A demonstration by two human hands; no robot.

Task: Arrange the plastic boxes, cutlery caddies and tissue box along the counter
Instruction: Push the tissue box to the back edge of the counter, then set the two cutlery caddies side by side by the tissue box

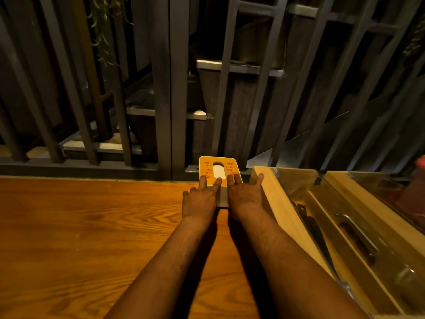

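The yellow-topped white tissue box [218, 174] sits at the counter's back edge, centre frame, just beside the pale wooden cutlery caddies with clear lids [322, 217] at lower right; placement appears nearly done, plastic boxes not visible. Left hand [199, 201] and right hand [245, 195] rest flat on the box, fingers [216, 184] spread, gripping nothing.

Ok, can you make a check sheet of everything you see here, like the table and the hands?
Surface: wooden counter, bare on the left.
Job's things: tissue box at the far edge; cutlery caddy on the right with clear lids, cutlery inside.
Clutter: red-topped object at far right, too blurred to name.
Hands: left hand and right hand lie flat on the tissue box, fingers spread.
Cables: nothing seen.
Surroundings: dark metal railing, hanging plant.
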